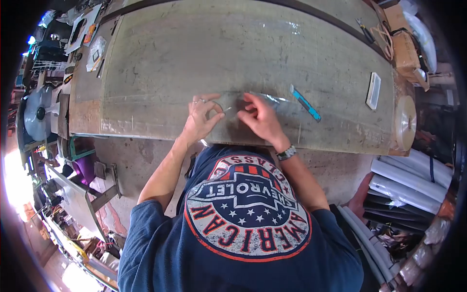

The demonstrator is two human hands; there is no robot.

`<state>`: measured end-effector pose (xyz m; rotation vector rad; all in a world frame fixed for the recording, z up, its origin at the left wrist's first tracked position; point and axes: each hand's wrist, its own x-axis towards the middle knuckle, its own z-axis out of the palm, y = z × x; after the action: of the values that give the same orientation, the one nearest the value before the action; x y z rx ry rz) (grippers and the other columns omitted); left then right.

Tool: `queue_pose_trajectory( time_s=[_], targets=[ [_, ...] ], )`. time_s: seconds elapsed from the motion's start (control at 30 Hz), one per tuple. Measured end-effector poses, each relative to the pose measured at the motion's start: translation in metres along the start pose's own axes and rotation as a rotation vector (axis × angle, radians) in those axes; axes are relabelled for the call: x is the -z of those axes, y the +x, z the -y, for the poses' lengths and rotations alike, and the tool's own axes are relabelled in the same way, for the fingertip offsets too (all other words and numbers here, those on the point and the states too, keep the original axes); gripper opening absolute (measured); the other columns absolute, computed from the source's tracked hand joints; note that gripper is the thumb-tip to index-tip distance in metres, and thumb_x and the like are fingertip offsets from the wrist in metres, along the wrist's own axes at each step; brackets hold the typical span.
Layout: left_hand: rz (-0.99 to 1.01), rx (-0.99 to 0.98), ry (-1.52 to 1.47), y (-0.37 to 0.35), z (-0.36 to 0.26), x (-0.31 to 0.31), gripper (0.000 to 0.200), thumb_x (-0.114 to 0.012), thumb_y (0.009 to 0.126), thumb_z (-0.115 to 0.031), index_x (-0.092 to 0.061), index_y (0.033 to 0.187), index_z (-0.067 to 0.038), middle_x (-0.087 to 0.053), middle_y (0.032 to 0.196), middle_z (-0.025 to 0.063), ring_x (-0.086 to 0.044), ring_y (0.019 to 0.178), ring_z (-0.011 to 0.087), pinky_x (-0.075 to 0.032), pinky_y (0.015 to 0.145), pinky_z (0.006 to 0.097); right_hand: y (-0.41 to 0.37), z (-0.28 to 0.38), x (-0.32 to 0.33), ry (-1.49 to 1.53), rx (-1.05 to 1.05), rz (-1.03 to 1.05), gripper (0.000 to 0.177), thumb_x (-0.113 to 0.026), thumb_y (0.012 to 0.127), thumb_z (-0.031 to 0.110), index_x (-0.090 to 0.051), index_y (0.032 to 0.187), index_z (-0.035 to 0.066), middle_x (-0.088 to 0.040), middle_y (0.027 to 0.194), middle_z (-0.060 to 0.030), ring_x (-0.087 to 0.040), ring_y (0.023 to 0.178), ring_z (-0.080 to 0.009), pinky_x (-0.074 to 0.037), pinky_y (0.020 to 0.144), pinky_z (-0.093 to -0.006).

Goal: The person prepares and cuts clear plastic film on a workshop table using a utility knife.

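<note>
Over the near part of the worktable (180,58), my left hand (202,117) has its thumb and index finger pinched on a small, thin, clear piece (227,109). To its right is my right hand (260,114), fingers curved with a gap between thumb and index finger; a strip of clear film (272,98) lies by its fingertips, and whether it is held is unclear. The two hands are apart. A blue utility knife (305,103) rests on the table to the right of my right hand.
A white rectangular block (373,91) and a roll of clear tape (405,122) are at the table's right end. Pliers (365,31) lie at the far right, near a cardboard box (404,51). Wrapped rolls (413,177) stand lower right. A fan (40,113) is at the left.
</note>
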<state>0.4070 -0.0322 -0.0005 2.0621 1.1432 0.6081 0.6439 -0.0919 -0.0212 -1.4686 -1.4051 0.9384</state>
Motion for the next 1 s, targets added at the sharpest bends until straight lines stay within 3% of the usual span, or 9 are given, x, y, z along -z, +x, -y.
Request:
queue_pose_trajectory(
  time_s=[0.07, 0.1, 0.2, 0.37, 0.57, 0.67, 0.87, 0.9, 1.0],
  targets=[
    [0.063, 0.061, -0.33, 0.013, 0.001, 0.011, 0.015, -0.079, 0.087, -0.012, -0.073, 0.099, -0.008, -0.073, 0.124, 0.0106, -0.064, 0.116, 0.0333, -0.048, 0.103, 0.046, 0.02, 0.017, -0.015, 0.002, 0.051, 0.026, 0.042, -0.08, 0.094, 0.02, -0.066, 0.127, -0.001, -0.073, 0.102, -0.0057, -0.069, 0.089, -0.015, -0.056, 0.082, -0.0282],
    [0.056, 0.045, -0.37, 0.02, 0.003, 0.015, 0.015, -0.078, 0.09, -0.007, -0.07, 0.103, -0.005, -0.075, 0.114, 0.0086, -0.069, 0.103, 0.0189, -0.054, 0.087, 0.0334, 0.032, 0.022, -0.018, 0.098, -0.007, 0.08, 0.041, -0.08, 0.094, 0.018, -0.065, 0.128, -0.002, -0.073, 0.101, -0.0054, -0.069, 0.089, -0.0146, -0.056, 0.082, -0.0282],
    [0.065, 0.305, -0.572, 0.039, 0.008, 0.033, 0.023, -0.077, 0.093, -0.006, -0.066, 0.112, 0.0, -0.075, 0.103, 0.0082, -0.07, 0.091, 0.0144, -0.056, 0.08, 0.0293, 0.067, 0.031, -0.015, 0.553, -0.386, 0.305, 0.04, -0.079, 0.095, 0.013, -0.063, 0.129, -0.001, -0.072, 0.101, -0.0049, -0.069, 0.089, -0.0139, -0.056, 0.083, -0.0286],
    [0.171, 0.401, -0.798, 0.068, 0.026, 0.069, 0.035, -0.075, 0.094, -0.006, -0.062, 0.125, 0.006, -0.074, 0.091, 0.0087, -0.068, 0.078, 0.0121, -0.055, 0.069, 0.0287, 0.112, 0.052, -0.007, 0.766, -0.417, 0.205, 0.05, -0.074, 0.096, 0.004, -0.055, 0.141, 0.0, -0.074, 0.116, -0.014, -0.072, 0.096, -0.0195, -0.057, 0.087, -0.0327],
    [0.087, 0.326, -0.851, 0.099, 0.036, 0.1, 0.041, -0.075, 0.093, -0.001, -0.058, 0.129, 0.007, -0.073, 0.087, 0.0082, -0.066, 0.072, 0.0111, -0.054, 0.066, 0.0277, 0.144, 0.059, -0.011, 1.197, -0.525, 0.207, 0.062, -0.055, 0.108, 0.044, -0.044, 0.152, 0.001, -0.069, 0.131, -0.0246, -0.069, 0.113, -0.0319, -0.053, 0.1, -0.0434],
    [0.1, 0.334, -0.832, 0.113, 0.042, 0.106, 0.041, -0.075, 0.093, 0.0, -0.057, 0.13, 0.007, -0.073, 0.087, 0.008, -0.066, 0.073, 0.0111, -0.054, 0.066, 0.0276, 0.16, 0.064, -0.011, 1.183, -0.567, 0.228, 0.073, -0.047, 0.107, 0.059, -0.045, 0.152, 0.001, -0.069, 0.13, -0.025, -0.068, 0.117, -0.0329, -0.05, 0.104, -0.0456],
    [0.171, 0.344, -0.848, 0.134, 0.053, 0.103, 0.042, -0.075, 0.093, 0.0, -0.058, 0.13, 0.006, -0.073, 0.087, 0.0088, -0.068, 0.074, 0.0114, -0.055, 0.066, 0.0278, 0.18, 0.06, -0.019, 0.931, -0.57, 0.137, 0.055, -0.057, 0.109, 0.039, -0.052, 0.147, 0.0, -0.072, 0.122, -0.0157, -0.071, 0.101, -0.0234, -0.057, 0.088, -0.0375],
    [0.175, 0.345, -0.881, 0.136, 0.055, 0.098, 0.042, -0.075, 0.093, -0.001, -0.058, 0.13, 0.007, -0.073, 0.087, 0.0093, -0.068, 0.073, 0.0117, -0.055, 0.065, 0.0277, 0.183, 0.06, -0.023, 0.847, -0.579, 0.105, 0.037, -0.068, 0.104, 0.02, -0.062, 0.135, 0.001, -0.074, 0.11, -0.0079, -0.07, 0.088, -0.0153, -0.057, 0.078, -0.0299],
    [0.308, 0.449, -1.004, 0.141, 0.054, 0.093, 0.043, -0.078, 0.092, -0.006, -0.059, 0.128, 0.006, -0.073, 0.088, 0.0101, -0.069, 0.07, 0.0135, -0.056, 0.064, 0.0274, 0.192, 0.045, -0.021, 0.652, -0.522, 0.143, 0.027, -0.078, 0.096, 0.016, -0.07, 0.119, 0.003, -0.075, 0.097, -0.0023, -0.07, 0.082, -0.0118, -0.055, 0.075, -0.0277]
  ],
)
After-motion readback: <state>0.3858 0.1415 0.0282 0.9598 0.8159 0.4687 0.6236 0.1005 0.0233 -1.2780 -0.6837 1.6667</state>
